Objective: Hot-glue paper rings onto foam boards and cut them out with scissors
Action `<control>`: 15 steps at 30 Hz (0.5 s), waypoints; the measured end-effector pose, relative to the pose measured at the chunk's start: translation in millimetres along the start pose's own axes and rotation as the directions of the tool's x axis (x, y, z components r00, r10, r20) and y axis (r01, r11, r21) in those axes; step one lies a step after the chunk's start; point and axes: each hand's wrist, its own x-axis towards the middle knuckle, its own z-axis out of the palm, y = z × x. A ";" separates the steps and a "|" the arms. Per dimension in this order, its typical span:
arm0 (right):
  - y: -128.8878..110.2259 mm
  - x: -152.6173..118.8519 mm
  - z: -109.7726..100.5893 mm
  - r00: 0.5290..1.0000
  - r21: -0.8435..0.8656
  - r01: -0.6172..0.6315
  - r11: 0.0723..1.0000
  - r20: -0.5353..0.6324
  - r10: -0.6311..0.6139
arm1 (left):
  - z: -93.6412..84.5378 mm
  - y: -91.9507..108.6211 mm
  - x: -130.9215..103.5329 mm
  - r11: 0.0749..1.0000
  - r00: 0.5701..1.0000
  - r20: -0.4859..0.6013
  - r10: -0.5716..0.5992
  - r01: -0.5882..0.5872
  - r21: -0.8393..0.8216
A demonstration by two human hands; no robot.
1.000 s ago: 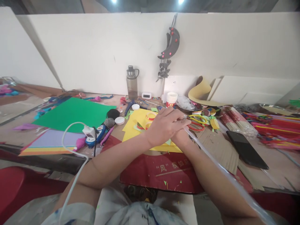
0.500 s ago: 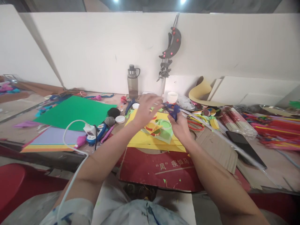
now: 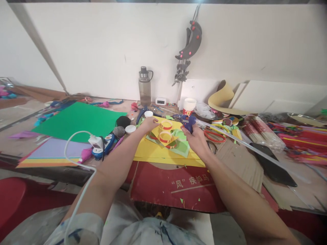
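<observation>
My right hand (image 3: pixel 195 136) is wrapped round a blue glue gun (image 3: pixel 188 121), whose nozzle points left over the back edge of the yellow sheets (image 3: pixel 143 149). My left hand (image 3: pixel 150 124) is at the upper left corner of a smaller yellow piece (image 3: pixel 155 133), its fingers pressed together at the paper's edge. On that piece stand two red and yellow paper rings (image 3: pixel 166 125). Beneath it lies a light green sheet (image 3: pixel 182 149) with another ring partly hidden. A clear glue stick sticks out behind the gun.
A paper cup (image 3: pixel 189 105) and a bottle (image 3: pixel 145 88) stand at the back. Green foam (image 3: pixel 84 120) and a power strip (image 3: pixel 106 146) lie left. Red-handled scissors (image 3: pixel 216 136), cardboard (image 3: pixel 237 160) and a black phone (image 3: pixel 272 165) lie right.
My left hand has moved left and down, away from the glue gun, to the smaller yellow piece. The rings now show fully. The camera view has tilted down slightly.
</observation>
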 end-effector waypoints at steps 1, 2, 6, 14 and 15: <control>1.1 0.0 0.9 1.000 0.010 0.000 1.000 -0.005 0.000 | -0.8 0.4 0.4 1.000 1.000 0.006 0.009 -0.008 -0.029; 1.8 -0.1 1.7 1.000 0.023 0.006 1.000 -0.013 -0.005 | -2.0 1.1 0.5 0.998 1.000 0.013 0.017 -0.016 -0.068; 0.5 -2.7 2.3 0.998 0.058 0.045 0.997 -0.040 -0.043 | -10.2 6.9 -4.9 0.916 0.999 0.049 0.006 0.014 -0.401; -7.3 -10.8 -1.4 0.992 0.016 0.124 0.992 -0.029 -0.123 | -21.4 15.4 -22.4 0.591 0.984 0.153 0.087 0.072 -0.803; -8.3 -11.5 -1.9 0.991 0.012 0.129 0.992 -0.030 -0.129 | -21.3 16.0 -23.6 0.572 0.980 0.159 0.121 0.062 -0.818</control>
